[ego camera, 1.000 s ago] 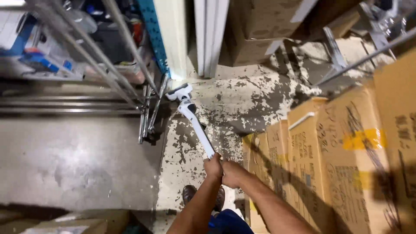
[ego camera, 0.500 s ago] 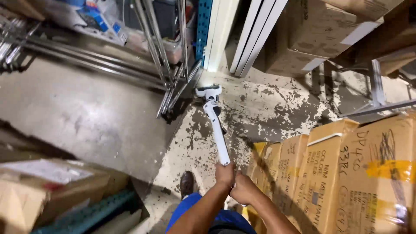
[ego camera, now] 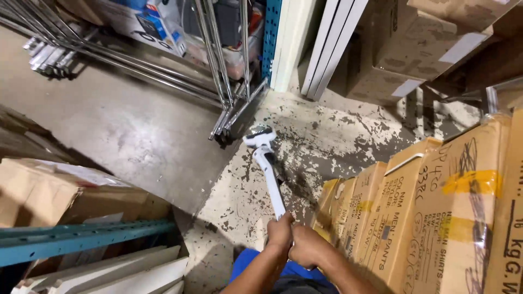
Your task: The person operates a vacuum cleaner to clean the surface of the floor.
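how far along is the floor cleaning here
Hard to call any part done: the floor is mottled, pale with dark patches, all around the cleaner's head. In hand: the left hand and right hand both grip the white stick cleaner, its head close to the leaning metal rails. Left: the speckled stretch beside the cardboard boxes.

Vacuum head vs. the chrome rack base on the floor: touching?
Cannot tell. In the head view the white vacuum head sits right by the rack base, but shadow hides any gap. Both hands, left hand and right hand, grip the handle.
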